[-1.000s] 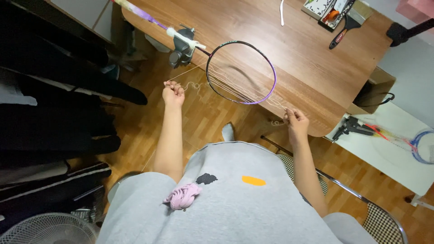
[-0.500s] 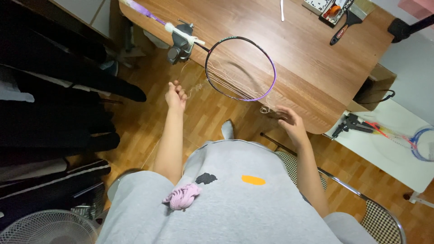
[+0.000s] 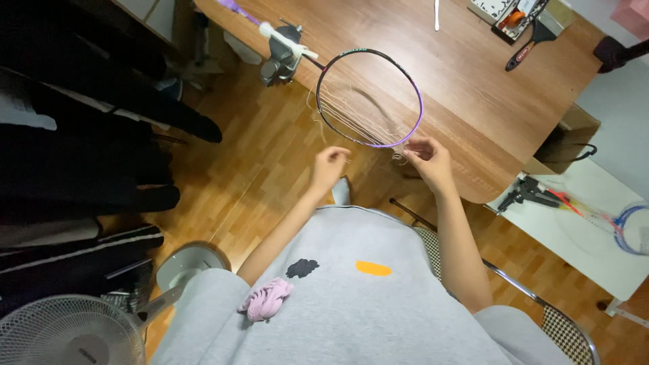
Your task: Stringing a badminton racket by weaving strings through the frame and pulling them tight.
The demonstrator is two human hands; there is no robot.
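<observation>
A badminton racket (image 3: 368,96) with a black and purple frame sticks out over the edge of a wooden table (image 3: 460,81), its shaft held in a grey clamp (image 3: 278,61). Pale string runs partway across the head, and loose ends hang at its left side. My right hand (image 3: 424,157) pinches a curl of string at the lower right rim. My left hand (image 3: 330,166) hovers below the frame's lower left, fingers curled; a thin bit of string seems to lie at its fingertips.
A brush (image 3: 531,42) and a box of tools (image 3: 503,15) lie at the table's far end. A white side table (image 3: 581,230) carries a black tool and a second racket (image 3: 632,226). A fan (image 3: 71,331) stands lower left, dark clothes (image 3: 81,135) hang left.
My left hand has let go of the taut string at the left and swung right to under the frame. My right hand opened briefly, then moved up to the rim and pinched the string.
</observation>
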